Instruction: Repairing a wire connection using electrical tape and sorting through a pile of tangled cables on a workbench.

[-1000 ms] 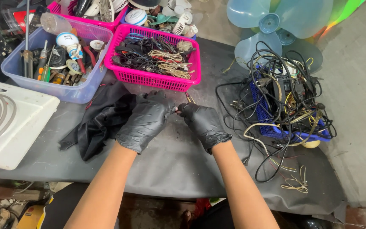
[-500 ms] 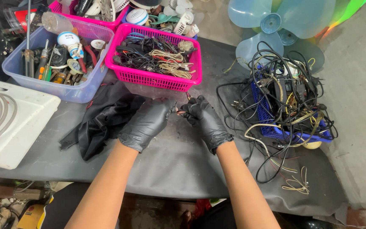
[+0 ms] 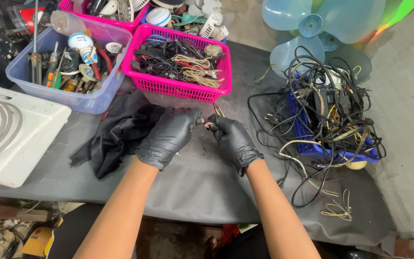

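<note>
Surface: a workbench covered in a dark grey sheet (image 3: 192, 182), cluttered at the back and sides, with concrete floor to the right.
Held thing: a small part (image 3: 206, 123) pinched between both hands above the middle of the sheet; too small and too hidden to tell what it is.
Left hand (image 3: 168, 136): in a black glove, fingers curled in, fingertips closed on the small part from the left.
Right hand (image 3: 233, 139): in a black glove, likewise curled, thumb and forefinger closed on the same part from the right.
Just behind: a pink basket (image 3: 168, 86) holding tangled cords and coiled wire.
Left of hands: a black cloth (image 3: 116, 136) crumpled on the sheet, touching the left glove.
Further left: a clear blue tub (image 3: 73, 98) of screwdrivers and tape rolls; a white appliance (image 3: 25, 139) at the bench edge.
Right: a blue crate (image 3: 312, 148) buried in black cables, with pale blue fan blades (image 3: 312, 24) behind it.
</note>
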